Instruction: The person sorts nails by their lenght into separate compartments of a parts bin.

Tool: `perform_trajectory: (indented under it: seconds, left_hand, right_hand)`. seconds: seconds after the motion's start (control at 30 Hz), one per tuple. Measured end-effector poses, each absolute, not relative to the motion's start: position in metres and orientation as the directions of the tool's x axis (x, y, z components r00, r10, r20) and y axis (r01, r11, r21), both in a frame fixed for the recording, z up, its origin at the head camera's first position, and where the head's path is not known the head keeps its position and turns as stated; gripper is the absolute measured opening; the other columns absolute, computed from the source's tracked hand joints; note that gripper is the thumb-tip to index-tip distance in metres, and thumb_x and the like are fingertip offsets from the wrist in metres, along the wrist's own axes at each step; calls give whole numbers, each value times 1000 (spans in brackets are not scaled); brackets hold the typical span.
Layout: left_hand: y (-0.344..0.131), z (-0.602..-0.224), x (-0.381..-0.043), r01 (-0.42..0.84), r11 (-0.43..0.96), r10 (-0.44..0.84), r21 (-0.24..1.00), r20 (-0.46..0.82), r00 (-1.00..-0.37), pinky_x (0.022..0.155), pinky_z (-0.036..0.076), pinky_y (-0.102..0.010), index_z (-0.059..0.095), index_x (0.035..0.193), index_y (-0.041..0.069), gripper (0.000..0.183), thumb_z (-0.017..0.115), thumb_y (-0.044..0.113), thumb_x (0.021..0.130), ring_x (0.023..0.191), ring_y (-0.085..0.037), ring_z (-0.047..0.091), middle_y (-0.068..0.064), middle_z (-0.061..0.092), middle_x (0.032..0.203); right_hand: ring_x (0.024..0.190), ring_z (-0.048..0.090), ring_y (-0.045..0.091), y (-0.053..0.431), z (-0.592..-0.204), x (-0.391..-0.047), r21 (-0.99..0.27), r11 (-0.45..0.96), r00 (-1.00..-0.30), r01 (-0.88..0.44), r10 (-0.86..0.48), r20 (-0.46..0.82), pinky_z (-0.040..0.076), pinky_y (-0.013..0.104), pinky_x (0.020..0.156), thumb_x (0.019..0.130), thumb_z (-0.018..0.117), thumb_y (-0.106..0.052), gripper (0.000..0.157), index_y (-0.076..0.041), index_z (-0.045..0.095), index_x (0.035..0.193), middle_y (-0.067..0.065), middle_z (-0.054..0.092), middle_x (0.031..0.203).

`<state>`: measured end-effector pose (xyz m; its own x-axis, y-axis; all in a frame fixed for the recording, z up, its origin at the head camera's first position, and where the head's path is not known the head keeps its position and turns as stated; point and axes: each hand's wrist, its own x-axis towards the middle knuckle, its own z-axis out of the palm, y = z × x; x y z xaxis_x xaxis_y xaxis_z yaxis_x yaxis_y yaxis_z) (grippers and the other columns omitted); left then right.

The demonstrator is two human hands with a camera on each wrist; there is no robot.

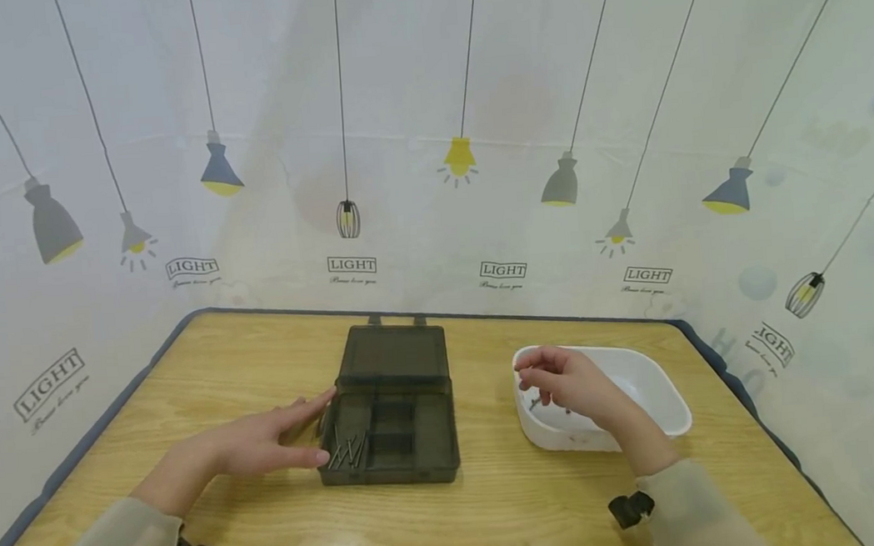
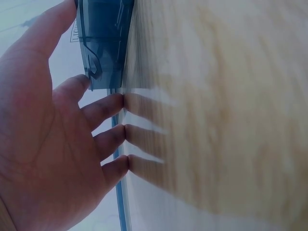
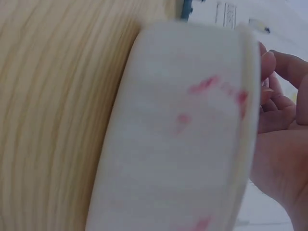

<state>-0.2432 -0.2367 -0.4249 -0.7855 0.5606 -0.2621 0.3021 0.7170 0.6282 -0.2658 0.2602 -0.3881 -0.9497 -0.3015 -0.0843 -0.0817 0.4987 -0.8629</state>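
A dark translucent compartment box (image 1: 432, 440) lies with its lid (image 1: 392, 351) folded back. Several thin metal screws or nails (image 1: 348, 450) are in its front left compartment. My left hand (image 1: 263, 441) is spread at the box's left side, thumb at the front left corner and index fingertip against the side; the other fingertips touch the table in the left wrist view. Over the left part of a white basin (image 1: 639, 377), my right hand (image 1: 567, 382) has its fingers loosely bent, and nothing shows between them. Small dark pieces (image 1: 535, 402) lie in the basin below it.
The wooden table (image 1: 497, 511) has a dark blue edge (image 1: 560, 317) along the back. Behind it hangs a pale curtain (image 1: 395, 83) printed with lamps. The basin's outer wall (image 3: 168, 144) has red marks. A dark wrist mount (image 1: 632, 509) sits by the right sleeve.
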Motion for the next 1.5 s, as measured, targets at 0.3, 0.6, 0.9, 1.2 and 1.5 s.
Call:
perform_trajectory:
  seconds: [0.3,0.6,0.9,1.2,1.5]
  left_hand:
    - [-238,-425,-245,293,709,574,641,-283,-768,130,16,-80,11,179,34,95,65,63,106,170,-51,7,-9,18,185]
    - [-237,-427,-246,292,717,567,633,-286,-772,129,16,-80,11,178,35,94,65,62,106,170,-51,8,-10,18,185]
    - [-236,-428,-245,294,720,563,628,-280,-778,129,15,-82,11,178,36,95,65,64,105,169,-52,9,-11,17,185]
    - [-236,-425,-245,293,725,558,623,-282,-780,128,16,-82,11,178,37,95,65,65,105,169,-52,9,-12,17,185]
    - [-235,-425,-244,302,720,568,625,-279,-775,127,16,-83,10,178,35,93,63,61,107,169,-53,8,-10,19,185]
  right_hand:
    - [81,66,21,300,-405,-287,-769,637,-915,-54,-340,-218,49,28,63,109,69,-25,24,-5,73,123,12,79,111]
    - [79,60,18,314,-416,-297,-701,711,-885,-48,-356,-301,46,27,64,105,72,-19,15,-11,81,114,3,71,91]
    - [76,60,18,316,-431,-299,-676,736,-909,-36,-306,-285,48,29,67,104,74,-20,15,-15,82,116,-1,69,85]
    - [71,60,18,317,-436,-302,-678,732,-914,-70,-319,-250,47,29,63,103,75,-19,24,-17,81,126,0,66,79]
    - [77,58,18,317,-434,-301,-685,723,-907,-92,-344,-242,46,28,66,103,77,-19,31,-18,79,134,2,63,84]
